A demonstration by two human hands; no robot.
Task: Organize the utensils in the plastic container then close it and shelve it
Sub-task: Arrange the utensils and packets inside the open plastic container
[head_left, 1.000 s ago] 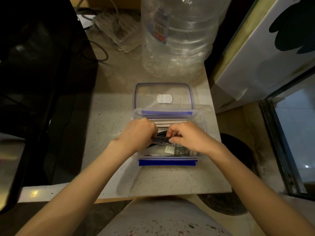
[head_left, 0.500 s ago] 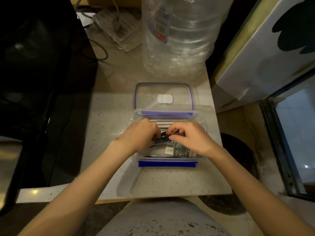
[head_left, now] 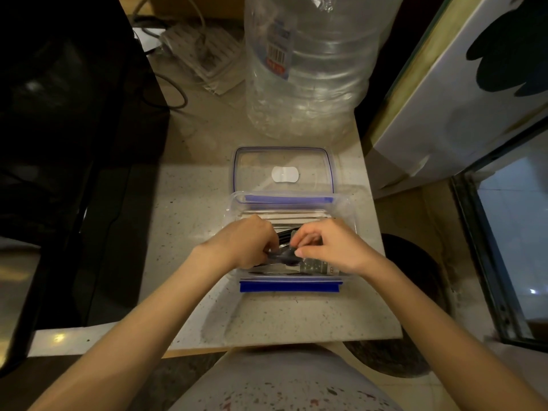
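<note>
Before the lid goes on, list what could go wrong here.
1. Both hands, left hand and right hand, grip dark utensils over the container; one left sticking up could block closing.
2. The lid lies beside the big water bottle; lifting it carelessly may bump the bottle.

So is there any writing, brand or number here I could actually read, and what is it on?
Nothing reads clearly.
Water bottle label: a barcode and red print, too blurred.
Printed packet in the plastic container: tiny print, unreadable.
Lid white patch: blank.
</note>
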